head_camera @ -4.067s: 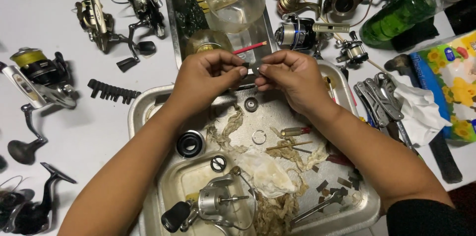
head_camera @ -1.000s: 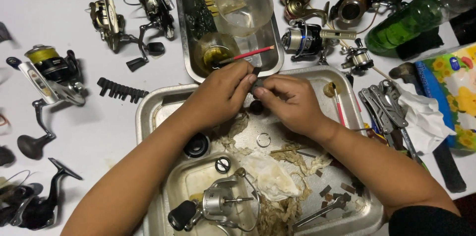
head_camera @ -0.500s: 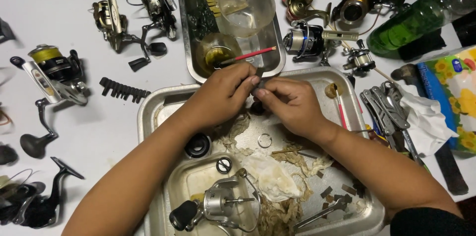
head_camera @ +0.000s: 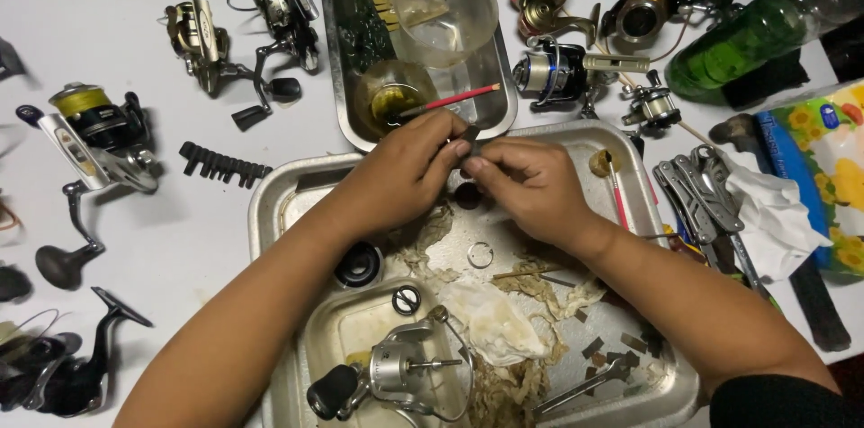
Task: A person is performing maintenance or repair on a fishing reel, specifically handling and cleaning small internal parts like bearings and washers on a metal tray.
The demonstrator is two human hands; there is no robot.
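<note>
My left hand (head_camera: pixel 405 171) and my right hand (head_camera: pixel 526 185) meet fingertip to fingertip over the far part of a large metal tray (head_camera: pixel 270 203). Together they pinch a small dark reel part (head_camera: pixel 470 136); most of it is hidden by my fingers. Below my hands in the tray lie a metal ring (head_camera: pixel 480 255), a black bearing-like ring (head_camera: pixel 406 300), a black round cap (head_camera: pixel 358 264), greasy torn paper (head_camera: pixel 490 324) and a stripped silver reel body (head_camera: pixel 400 374).
A second metal tray (head_camera: pixel 499 113) behind holds a clear plastic cup (head_camera: pixel 445 0) and a red-handled brush (head_camera: pixel 450 100). Several fishing reels (head_camera: pixel 94 131) lie around on the white table. A green bottle (head_camera: pixel 765 32), multi-tool pliers (head_camera: pixel 697 194) and a tissue pack (head_camera: pixel 823 167) are on the right.
My hands came slightly nearer over the tray between the oldest frame and one second ago. Since then they stay together on the small part, with only slight finger movement.
</note>
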